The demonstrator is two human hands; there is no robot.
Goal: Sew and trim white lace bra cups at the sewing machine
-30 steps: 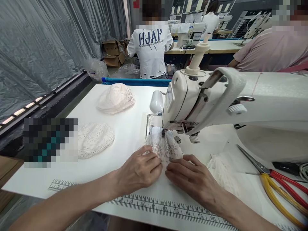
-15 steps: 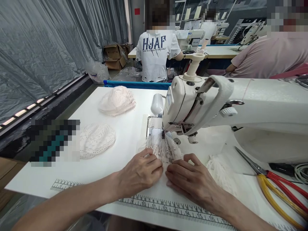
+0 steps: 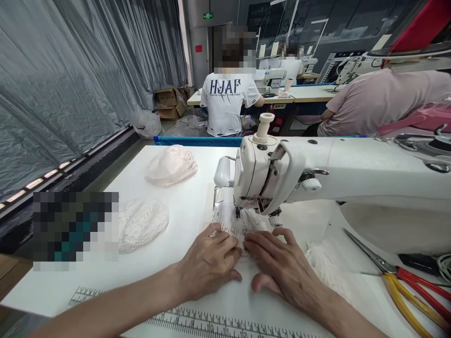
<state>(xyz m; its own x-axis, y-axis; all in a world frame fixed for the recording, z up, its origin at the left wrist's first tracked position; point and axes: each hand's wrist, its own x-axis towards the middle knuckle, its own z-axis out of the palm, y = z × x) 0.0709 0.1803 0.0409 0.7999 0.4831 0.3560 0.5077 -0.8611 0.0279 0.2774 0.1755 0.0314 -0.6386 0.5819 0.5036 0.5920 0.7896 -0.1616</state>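
White gathered lace fabric (image 3: 225, 219) lies under the needle and presser foot (image 3: 238, 212) of a white sewing machine (image 3: 260, 173). My left hand (image 3: 213, 258) rests at the near left edge of the lace, its fingers curled down on it. Across a small gap, my right hand (image 3: 278, 260) lies on the lace's near right side. Its fingers are stretched forward and its thumb is spread away, touching the table. The fabric beneath both sets of fingers is partly hidden.
On the white table (image 3: 190, 202) are a pale pink lace piece (image 3: 172, 164) and a white lace piece (image 3: 143, 223). Scissors (image 3: 387, 270) with red and yellow handles lie at right, near more white lace (image 3: 326, 263). Co-workers sit beyond; one wears a white shirt (image 3: 225, 101).
The camera view has tilted up, so the scene sits lower. Both thumbs have come away from the fingers, and the right fingers lie further over the lace.
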